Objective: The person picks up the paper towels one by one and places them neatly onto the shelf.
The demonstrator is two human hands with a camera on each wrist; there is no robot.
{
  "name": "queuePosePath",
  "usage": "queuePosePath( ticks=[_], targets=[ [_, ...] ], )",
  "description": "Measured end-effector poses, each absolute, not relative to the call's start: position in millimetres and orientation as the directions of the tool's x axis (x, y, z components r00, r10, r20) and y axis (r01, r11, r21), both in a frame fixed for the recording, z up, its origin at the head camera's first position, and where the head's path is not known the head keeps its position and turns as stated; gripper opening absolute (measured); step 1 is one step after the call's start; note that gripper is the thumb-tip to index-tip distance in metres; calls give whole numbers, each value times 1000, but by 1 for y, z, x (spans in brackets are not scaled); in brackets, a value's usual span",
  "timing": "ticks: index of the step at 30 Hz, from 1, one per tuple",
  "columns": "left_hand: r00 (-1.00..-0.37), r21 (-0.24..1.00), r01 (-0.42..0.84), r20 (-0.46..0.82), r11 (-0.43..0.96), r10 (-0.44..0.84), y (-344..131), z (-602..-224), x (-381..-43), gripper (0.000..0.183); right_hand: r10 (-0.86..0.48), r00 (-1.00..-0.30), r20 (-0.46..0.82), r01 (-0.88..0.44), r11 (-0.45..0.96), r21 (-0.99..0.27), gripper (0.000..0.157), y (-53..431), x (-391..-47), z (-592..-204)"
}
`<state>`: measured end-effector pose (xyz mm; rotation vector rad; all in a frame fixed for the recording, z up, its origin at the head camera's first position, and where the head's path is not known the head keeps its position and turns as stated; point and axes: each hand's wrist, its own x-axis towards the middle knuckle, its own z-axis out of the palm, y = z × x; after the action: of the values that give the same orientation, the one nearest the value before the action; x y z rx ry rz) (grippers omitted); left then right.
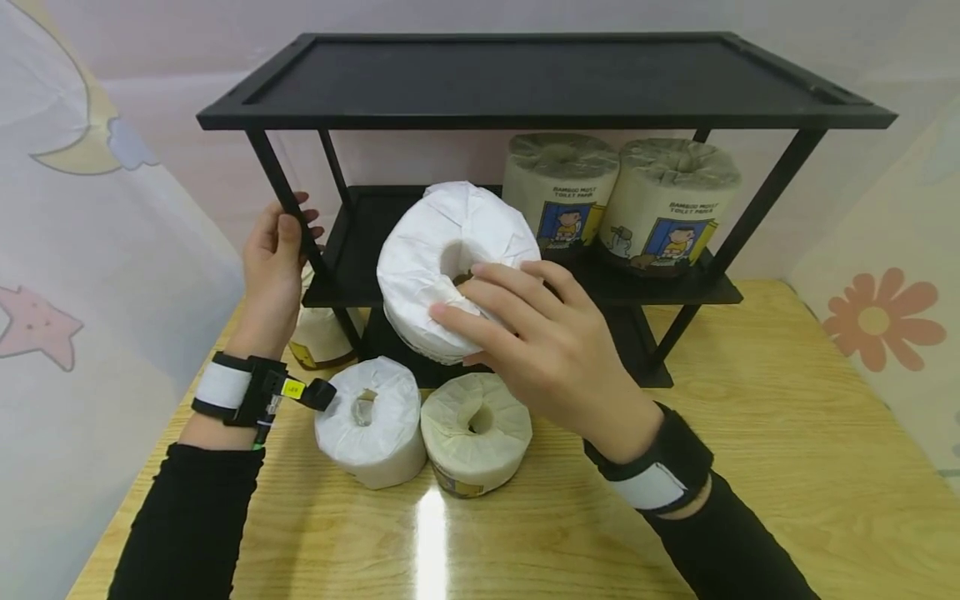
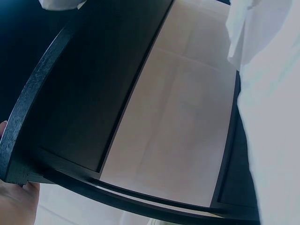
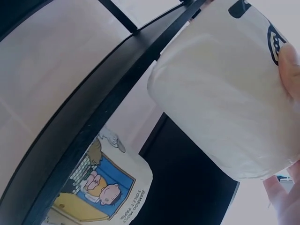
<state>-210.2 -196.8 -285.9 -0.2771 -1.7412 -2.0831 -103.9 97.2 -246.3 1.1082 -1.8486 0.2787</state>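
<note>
My right hand (image 1: 536, 342) grips a white paper-wrapped toilet roll (image 1: 420, 250) by its near side, with fingers over the end by the core hole. The roll is tilted, its end facing me, in front of the middle shelf. In the right wrist view, the thumb and fingertips hold the side of the roll (image 3: 225, 93). My left hand (image 1: 273, 258) grips the left front post (image 1: 273, 167) of the black rack, thumb in front. Only part of this hand (image 2: 16, 201) shows in the left wrist view.
Two printed toilet rolls (image 1: 562, 183) stand right on the middle shelf (image 1: 360, 250). A white roll (image 1: 375, 450) and a cream roll (image 1: 480, 458) stand on the wooden table (image 1: 570, 533) before the rack. Another roll (image 1: 318, 333) is partly hidden at the lower left.
</note>
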Motion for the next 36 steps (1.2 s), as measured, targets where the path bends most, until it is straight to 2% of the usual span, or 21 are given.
queuePosePath(
  ticks=[4,10,13,17,22,31,36],
  targets=[
    [-893,891,434,405,-136,-198,-199,-286,-209,59,-592,-207,779,-788,573,225,34,90,-112,-242],
    [-894,896,427,398,-124,-206,-199,-284,-209,52,-600,-205,774,-794,564,227,51,76,-132,-233],
    [-896,897,424,393,-129,-208,-199,-284,-208,51,-610,-223,761,-790,570,226,62,69,-139,-229],
    [-897,895,419,384,-150,-218,-199,-284,-209,53,-619,-243,747,-792,571,216,69,62,-145,-223],
    [-892,889,432,396,-153,-220,-199,-285,-209,59,-641,-260,722,-786,575,228,71,55,-152,-216],
    [-901,892,419,386,-168,-198,-197,-286,-209,58,-696,-366,618,-764,604,228,65,47,-160,-212],
    [-904,896,413,382,-162,-193,-195,-284,-210,59,-692,-386,610,-760,614,215,66,47,-162,-213]
  ],
)
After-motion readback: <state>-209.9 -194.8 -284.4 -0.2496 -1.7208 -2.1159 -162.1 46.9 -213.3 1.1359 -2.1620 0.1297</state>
